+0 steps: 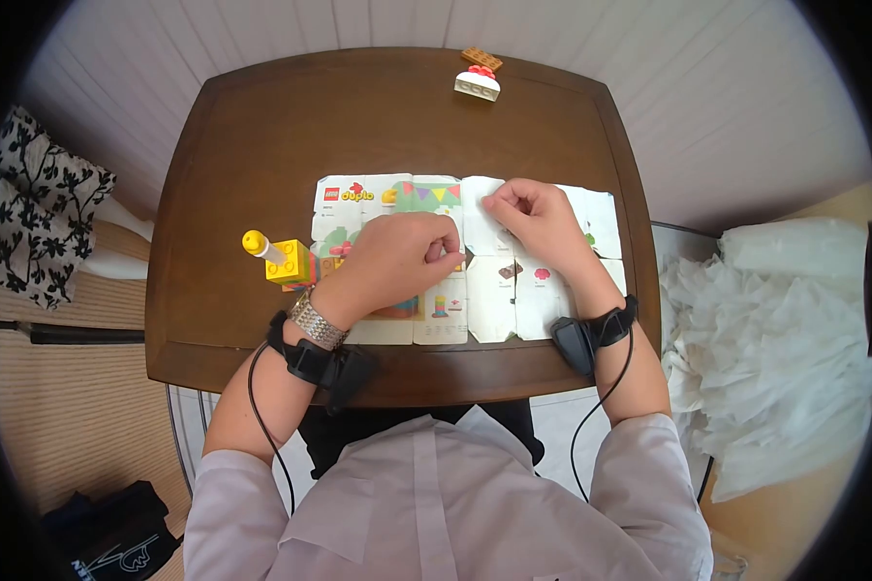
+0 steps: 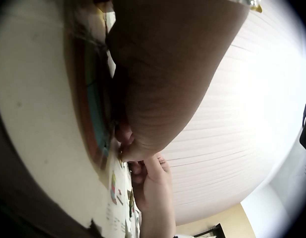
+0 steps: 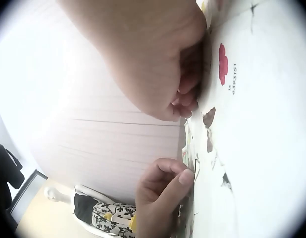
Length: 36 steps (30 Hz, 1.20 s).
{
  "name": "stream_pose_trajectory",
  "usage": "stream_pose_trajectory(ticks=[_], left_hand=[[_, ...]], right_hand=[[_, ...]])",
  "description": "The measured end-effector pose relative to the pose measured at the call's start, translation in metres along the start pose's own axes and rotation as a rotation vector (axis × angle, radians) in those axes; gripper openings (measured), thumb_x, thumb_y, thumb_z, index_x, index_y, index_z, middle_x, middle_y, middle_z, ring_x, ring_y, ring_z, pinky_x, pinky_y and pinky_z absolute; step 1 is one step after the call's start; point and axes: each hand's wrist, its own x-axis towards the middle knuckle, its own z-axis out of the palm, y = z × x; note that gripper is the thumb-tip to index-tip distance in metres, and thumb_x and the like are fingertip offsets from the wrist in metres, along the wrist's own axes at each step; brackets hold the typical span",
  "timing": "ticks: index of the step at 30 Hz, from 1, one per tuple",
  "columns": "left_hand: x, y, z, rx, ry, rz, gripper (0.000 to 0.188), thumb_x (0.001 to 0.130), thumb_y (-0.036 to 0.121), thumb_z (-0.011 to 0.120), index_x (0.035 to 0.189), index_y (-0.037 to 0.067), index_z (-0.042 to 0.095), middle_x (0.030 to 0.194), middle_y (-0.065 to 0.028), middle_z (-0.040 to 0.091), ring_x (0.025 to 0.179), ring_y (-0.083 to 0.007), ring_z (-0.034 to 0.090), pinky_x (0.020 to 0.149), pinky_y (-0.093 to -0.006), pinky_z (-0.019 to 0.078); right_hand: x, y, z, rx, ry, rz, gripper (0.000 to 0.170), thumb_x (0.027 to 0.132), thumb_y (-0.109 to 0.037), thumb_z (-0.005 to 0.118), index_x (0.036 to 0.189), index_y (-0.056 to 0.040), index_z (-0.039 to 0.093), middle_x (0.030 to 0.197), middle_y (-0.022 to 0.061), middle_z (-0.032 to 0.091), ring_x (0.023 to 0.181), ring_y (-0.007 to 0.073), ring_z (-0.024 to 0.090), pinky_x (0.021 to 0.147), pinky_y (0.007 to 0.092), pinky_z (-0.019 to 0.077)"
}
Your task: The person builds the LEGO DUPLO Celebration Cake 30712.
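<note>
A creased Lego Duplo instruction sheet (image 1: 489,315) lies spread on the table beneath both hands. My left hand (image 1: 397,254) rests over its left half, fingers loosely curled and thumb tip near the middle fold. Over the upper right half is my right hand (image 1: 538,221), its fingers also bent, with the tips close to the paper. Neither hand shows a brick in it. In the right wrist view, the left hand (image 3: 160,196) has its thumb lying against the bent index finger. Left of the left wrist stands a stack of bricks (image 1: 286,263) with a yellow-topped candle piece (image 1: 254,242).
At the table's (image 1: 262,126) far edge sit a white brick (image 1: 477,89) with a red piece on it and a brown waffle-patterned piece (image 1: 482,59). White crumpled fabric (image 1: 765,358) lies to the right. A mannequin in a floral skirt (image 1: 39,208) stands left.
</note>
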Motion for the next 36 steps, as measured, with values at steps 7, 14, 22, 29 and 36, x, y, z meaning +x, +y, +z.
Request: stream_pose_trajectory(ticks=[7,14,22,29,36], left_hand=[[0.000,-0.002,0.000,0.006,0.006,0.022,0.014,0.091,0.024,0.074,0.087,0.012,0.070,0.070,-0.0034,0.064,0.065,-0.0237,0.063,0.061,-0.0390,0.0483],[0.001,-0.009,0.005,0.004,0.060,0.084,0.012,0.090,0.023,0.075,0.087,0.012,0.071,0.064,-0.0008,0.059,0.060,-0.0188,0.058,0.058,-0.0355,0.0450],[0.001,-0.014,0.008,0.000,0.076,0.108,0.012,0.089,0.023,0.076,0.087,0.012,0.071,0.066,-0.0010,0.060,0.061,-0.0200,0.060,0.058,-0.0365,0.0462],[0.001,-0.017,0.009,0.023,0.103,0.145,0.011,0.089,0.023,0.075,0.089,0.013,0.072,0.066,-0.0012,0.061,0.061,-0.0213,0.061,0.058,-0.0377,0.0465],[0.003,-0.010,0.008,-0.066,0.093,-0.002,0.016,0.093,0.025,0.075,0.096,0.010,0.072,0.066,-0.0011,0.059,0.059,-0.0153,0.057,0.058,-0.0339,0.0456]], right_hand=[[0.002,0.004,0.000,0.070,0.029,-0.005,0.024,0.097,-0.023,0.076,0.093,0.0009,0.076,0.070,-0.0004,0.065,0.065,0.0051,0.054,0.060,0.0249,0.0453],[0.048,-0.021,-0.021,-0.168,0.175,-0.166,0.035,0.094,-0.029,0.078,0.114,-0.0013,0.075,0.093,0.0102,0.076,0.081,0.0178,0.070,0.076,0.0337,0.0571],[0.171,0.010,-0.021,-0.406,0.351,-0.184,0.066,0.097,-0.048,0.070,0.148,-0.0074,0.059,0.148,0.0225,0.057,0.132,0.0358,0.060,0.109,0.0440,0.0491],[0.163,-0.001,-0.019,-0.436,0.143,-0.171,0.052,0.096,-0.033,0.075,0.138,-0.0065,0.063,0.128,0.0206,0.071,0.121,0.0376,0.067,0.104,0.0432,0.0528],[0.107,-0.023,-0.020,-0.507,0.075,-0.166,0.045,0.091,-0.024,0.080,0.129,-0.0048,0.065,0.117,0.0173,0.075,0.108,0.0334,0.072,0.094,0.0417,0.0564]])
